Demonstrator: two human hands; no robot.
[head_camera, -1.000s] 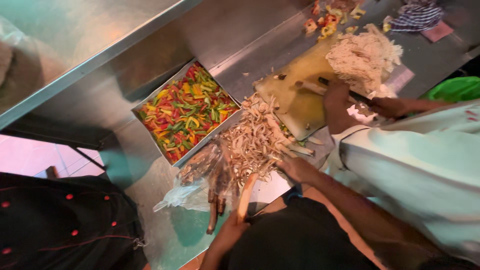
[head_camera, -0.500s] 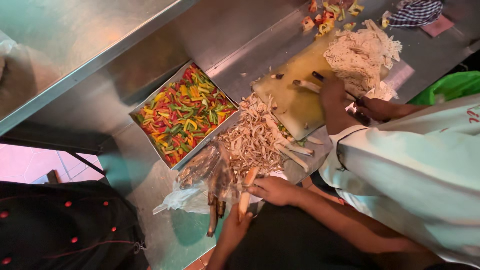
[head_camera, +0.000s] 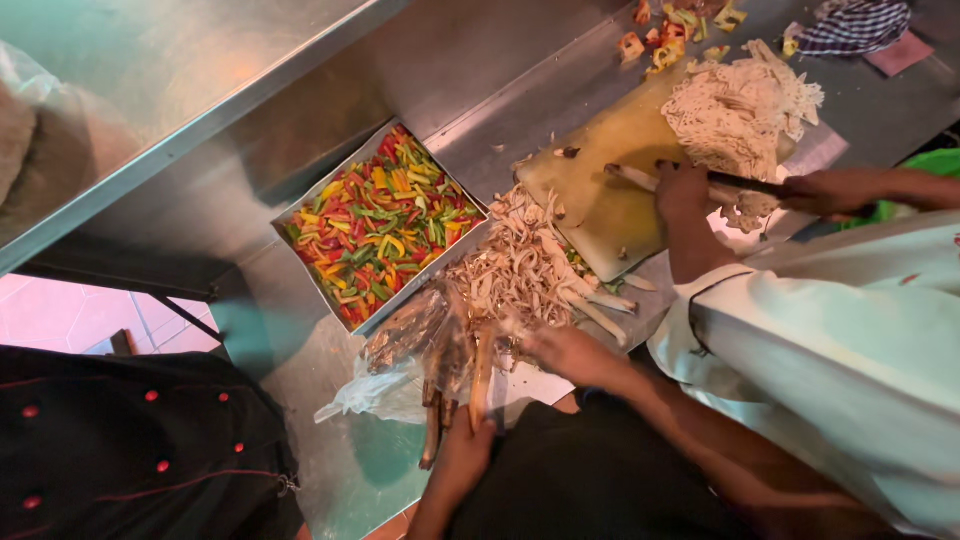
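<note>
**Q:** Where are your hands, and what do they hold?

**A:** My left hand (head_camera: 462, 445) comes in from the near edge of the steel counter (head_camera: 520, 90). Its fingers are wrapped round the near end of a pale stalk (head_camera: 482, 362). My right hand (head_camera: 562, 350) lies just right of the stalk's far end, fingertips touching or almost touching it. I cannot tell whether those fingers are pinching or only resting there.

**Q:** Which way does the stalk run?

**A:** Its long axis runs near to far, tilted only slightly. The left hand is at the near end and the right hand by the far end. More brown stalks (head_camera: 432, 430) lie alongside on its left, over a clear plastic bag (head_camera: 375, 392).

**Q:** What is around it?

**A:** Just beyond the stalk is a heap of pale peelings (head_camera: 510, 265). Left of the heap is a steel tray of sliced red, green and yellow peppers (head_camera: 375, 225). Far right, a co-worker's hand (head_camera: 685, 190) steadies a stalk on a yellow-green cutting board (head_camera: 590, 190) while their other hand holds a knife (head_camera: 745, 183). White shreds (head_camera: 735, 105) are piled behind.
</note>
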